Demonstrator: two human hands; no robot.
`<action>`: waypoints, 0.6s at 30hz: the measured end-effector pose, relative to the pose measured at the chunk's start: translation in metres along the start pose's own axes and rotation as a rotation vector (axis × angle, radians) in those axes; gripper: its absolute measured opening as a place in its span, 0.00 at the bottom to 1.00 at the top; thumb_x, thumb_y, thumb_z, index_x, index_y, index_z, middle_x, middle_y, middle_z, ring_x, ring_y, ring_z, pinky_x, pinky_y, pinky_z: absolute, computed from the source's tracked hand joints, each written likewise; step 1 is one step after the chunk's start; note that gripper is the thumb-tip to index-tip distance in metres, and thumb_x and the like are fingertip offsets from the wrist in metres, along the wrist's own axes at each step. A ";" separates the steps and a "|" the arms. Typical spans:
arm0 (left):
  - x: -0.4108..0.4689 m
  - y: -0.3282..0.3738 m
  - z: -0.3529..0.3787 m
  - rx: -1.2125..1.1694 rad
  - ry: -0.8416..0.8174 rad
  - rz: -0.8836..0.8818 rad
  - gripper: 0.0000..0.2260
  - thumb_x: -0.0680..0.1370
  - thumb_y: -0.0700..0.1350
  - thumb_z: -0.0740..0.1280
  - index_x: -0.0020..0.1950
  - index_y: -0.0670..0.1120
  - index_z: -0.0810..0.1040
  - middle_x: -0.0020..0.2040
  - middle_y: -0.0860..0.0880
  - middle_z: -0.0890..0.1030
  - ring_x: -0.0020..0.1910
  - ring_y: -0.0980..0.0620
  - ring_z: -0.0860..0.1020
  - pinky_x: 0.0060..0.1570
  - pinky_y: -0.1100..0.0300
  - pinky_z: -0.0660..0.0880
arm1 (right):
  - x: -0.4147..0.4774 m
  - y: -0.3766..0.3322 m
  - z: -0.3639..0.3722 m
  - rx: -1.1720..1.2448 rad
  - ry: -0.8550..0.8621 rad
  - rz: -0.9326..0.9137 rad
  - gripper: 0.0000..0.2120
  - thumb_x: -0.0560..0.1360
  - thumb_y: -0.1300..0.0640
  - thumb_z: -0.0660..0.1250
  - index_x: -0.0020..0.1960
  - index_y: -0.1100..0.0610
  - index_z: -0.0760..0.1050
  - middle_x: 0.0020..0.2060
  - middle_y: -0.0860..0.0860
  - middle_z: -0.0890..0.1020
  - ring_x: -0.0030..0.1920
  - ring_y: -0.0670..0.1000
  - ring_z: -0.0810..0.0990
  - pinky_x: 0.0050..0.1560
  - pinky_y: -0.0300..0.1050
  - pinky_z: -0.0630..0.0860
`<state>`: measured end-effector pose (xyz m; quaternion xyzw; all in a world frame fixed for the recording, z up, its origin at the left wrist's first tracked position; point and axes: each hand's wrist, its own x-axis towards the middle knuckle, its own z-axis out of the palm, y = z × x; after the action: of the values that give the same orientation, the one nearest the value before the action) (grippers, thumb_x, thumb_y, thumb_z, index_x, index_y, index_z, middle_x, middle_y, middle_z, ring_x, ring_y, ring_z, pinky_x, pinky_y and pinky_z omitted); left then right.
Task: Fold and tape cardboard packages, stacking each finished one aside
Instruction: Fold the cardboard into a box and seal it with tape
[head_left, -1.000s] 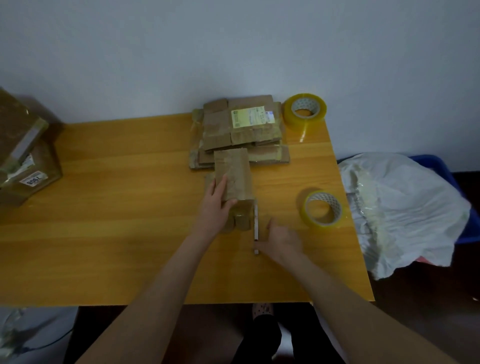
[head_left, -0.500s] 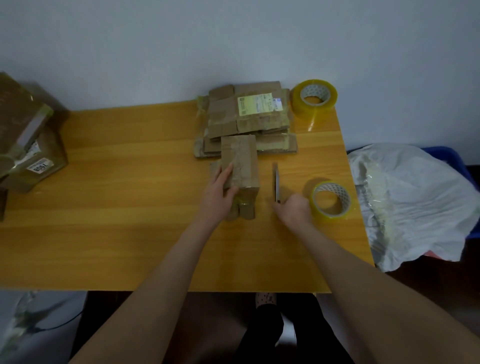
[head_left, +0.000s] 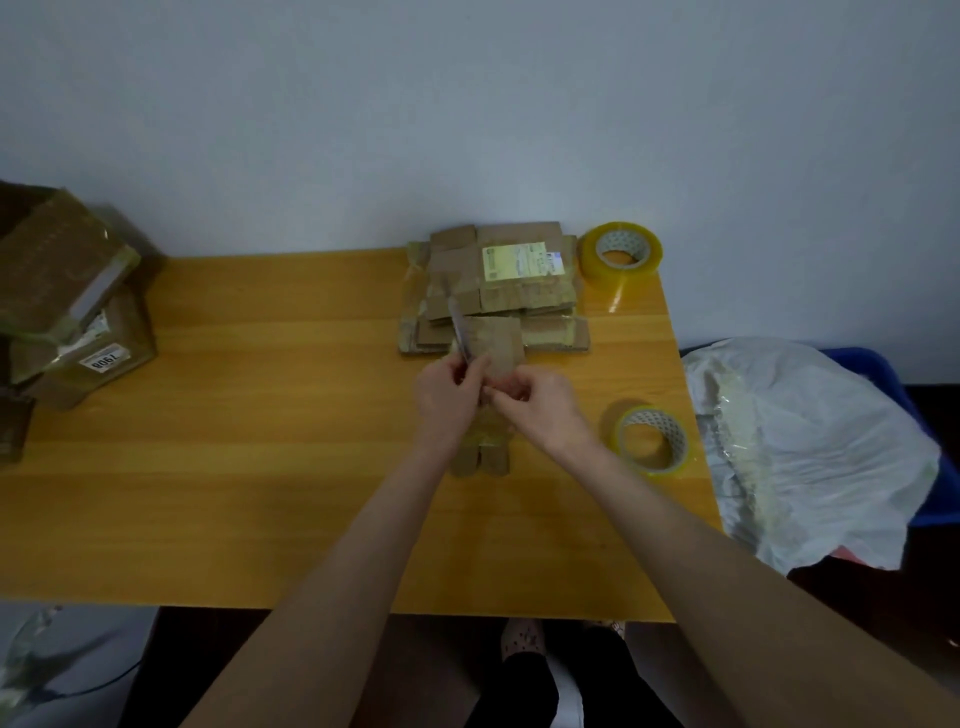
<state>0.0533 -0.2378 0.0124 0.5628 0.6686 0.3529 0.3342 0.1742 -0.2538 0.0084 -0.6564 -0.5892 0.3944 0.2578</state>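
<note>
Both hands meet over the package at frame centre.
The package lies on the table just below the stack of flat cardboard. It is not yet set aside with the taped boxes at far left, and that stack looks still to do. The left hand grips a thin cutter, which half a second ago lay on the table right of the package. The right hand curls beside it; I cannot tell what it holds.

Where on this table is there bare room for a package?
Widest bare patch: table left-centre, between the boxes and the left hand, which grips a thin tool. Smaller gap between far roll and near roll. Crowded at centre: stack, package, right hand.
</note>
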 end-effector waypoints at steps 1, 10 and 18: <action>0.001 -0.006 -0.005 0.020 0.043 -0.033 0.11 0.80 0.47 0.64 0.41 0.43 0.79 0.34 0.50 0.79 0.33 0.52 0.76 0.35 0.57 0.72 | 0.000 0.007 -0.003 -0.111 0.024 0.035 0.08 0.74 0.46 0.69 0.43 0.49 0.75 0.38 0.45 0.79 0.40 0.47 0.79 0.37 0.42 0.75; -0.002 -0.124 -0.027 0.685 -0.218 -0.413 0.14 0.82 0.46 0.59 0.57 0.38 0.77 0.48 0.41 0.80 0.45 0.42 0.79 0.37 0.56 0.71 | -0.024 0.108 -0.028 -0.801 -0.015 0.473 0.29 0.76 0.41 0.64 0.69 0.58 0.62 0.67 0.57 0.70 0.70 0.59 0.63 0.68 0.55 0.63; -0.005 -0.122 -0.026 0.562 -0.090 -0.387 0.15 0.81 0.46 0.61 0.64 0.41 0.71 0.62 0.41 0.73 0.57 0.41 0.75 0.52 0.50 0.72 | -0.013 0.105 -0.019 -0.559 0.140 0.277 0.08 0.80 0.53 0.61 0.55 0.55 0.75 0.38 0.53 0.80 0.38 0.56 0.78 0.37 0.44 0.71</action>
<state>-0.0307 -0.2593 -0.0767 0.5105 0.8187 0.0597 0.2561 0.2496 -0.2817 -0.0623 -0.8013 -0.5606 0.2024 0.0516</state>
